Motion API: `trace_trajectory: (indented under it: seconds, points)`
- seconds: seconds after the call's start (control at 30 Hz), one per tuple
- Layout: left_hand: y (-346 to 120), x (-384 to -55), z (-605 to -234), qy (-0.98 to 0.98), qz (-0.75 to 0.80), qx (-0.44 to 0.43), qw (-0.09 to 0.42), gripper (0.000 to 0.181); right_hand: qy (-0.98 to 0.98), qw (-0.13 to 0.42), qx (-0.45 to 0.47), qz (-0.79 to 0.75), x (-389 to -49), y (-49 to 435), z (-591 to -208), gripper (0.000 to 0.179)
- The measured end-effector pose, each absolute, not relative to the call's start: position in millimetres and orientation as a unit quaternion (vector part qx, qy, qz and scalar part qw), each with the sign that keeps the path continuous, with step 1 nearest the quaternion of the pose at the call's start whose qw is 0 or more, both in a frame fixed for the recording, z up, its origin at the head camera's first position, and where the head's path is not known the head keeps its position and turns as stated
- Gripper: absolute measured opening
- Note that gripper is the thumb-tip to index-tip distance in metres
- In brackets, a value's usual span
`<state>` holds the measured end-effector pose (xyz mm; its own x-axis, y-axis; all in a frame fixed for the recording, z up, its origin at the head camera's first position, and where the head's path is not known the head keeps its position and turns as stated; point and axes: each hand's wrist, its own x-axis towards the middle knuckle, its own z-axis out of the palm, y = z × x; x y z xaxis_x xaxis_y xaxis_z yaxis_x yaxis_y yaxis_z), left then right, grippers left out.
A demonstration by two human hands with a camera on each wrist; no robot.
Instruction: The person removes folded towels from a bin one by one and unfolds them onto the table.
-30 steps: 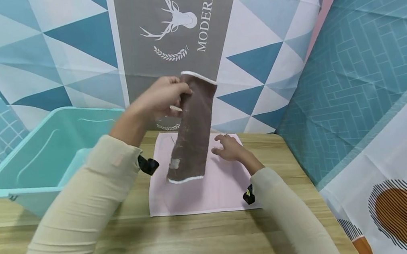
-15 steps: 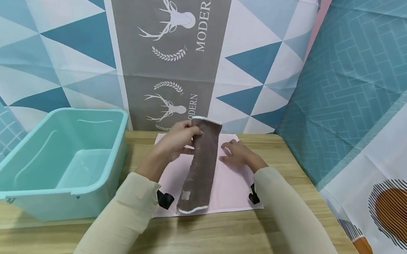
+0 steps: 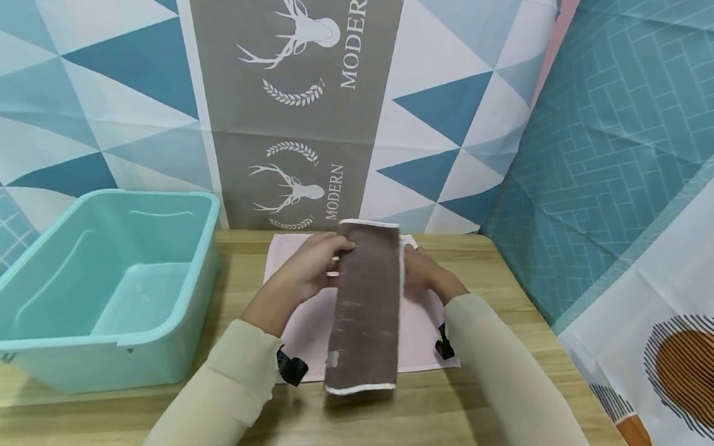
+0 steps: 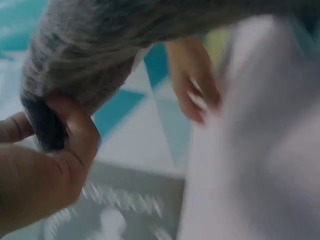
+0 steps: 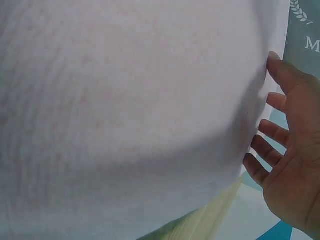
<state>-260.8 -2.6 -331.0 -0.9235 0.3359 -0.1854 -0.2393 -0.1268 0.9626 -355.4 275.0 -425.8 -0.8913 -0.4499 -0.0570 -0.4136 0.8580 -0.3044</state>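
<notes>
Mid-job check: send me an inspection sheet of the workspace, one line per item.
Surface: wooden table, with a pink cloth spread flat on it.
Job's things: brown cloth, white-edged, a pale patch near its lower left corner; its lower end reaches past the pink cloth's near edge in the head view.
Clutter: nothing seen beyond a turquoise plastic bin on the left.
Hands: left hand pinches the brown cloth's upper left side; right hand has spread fingers at the pink cloth's edge, contact unclear.
Cables: nothing seen.
Surroundings: deer-print backdrop behind; teal brick-pattern sheet to the right.
</notes>
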Motion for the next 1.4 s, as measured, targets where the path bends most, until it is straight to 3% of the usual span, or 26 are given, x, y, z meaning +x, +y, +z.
trace_trajectory:
  seconds: [0.1,0.23,0.57,0.83,1.0,1.2,1.4]
  points:
    - [-21.5,-273.6,-353.7,0.720,0.674,-0.005,0.165,0.033,0.968,0.065,-0.214,-0.116,-344.4,262.0,-412.4,0.059]
    - [-41.7,-280.8,-384.4,0.777,0.600,-0.045,0.185,0.059,0.972,0.081,-0.187,-0.119,-343.3,260.8,-414.9,0.062]
    - [-47.4,-273.8,-400.7,0.755,0.619,-0.066,0.204,0.058,0.974,0.081,-0.182,-0.105,-339.6,252.9,-411.6,0.059]
    - [-48.3,-250.0,-401.6,0.767,0.605,-0.041,0.208,0.058,0.960,0.023,-0.236,-0.150,-320.5,229.7,-409.3,0.050]
    - [-54.1,-231.5,-402.2,0.741,0.626,-0.044,0.239,0.058,0.932,0.078,-0.204,-0.289,-291.7,211.5,-402.6,0.053]
    - [-57.4,-212.5,-405.2,0.722,0.644,-0.039,0.249,0.059,0.863,0.180,-0.083,-0.465,-263.1,195.6,-401.5,0.063]
    - [-57.3,-206.7,-406.7,0.710,0.656,-0.035,0.255,0.066,0.794,0.220,-0.003,-0.567,-251.4,185.3,-404.0,0.068]
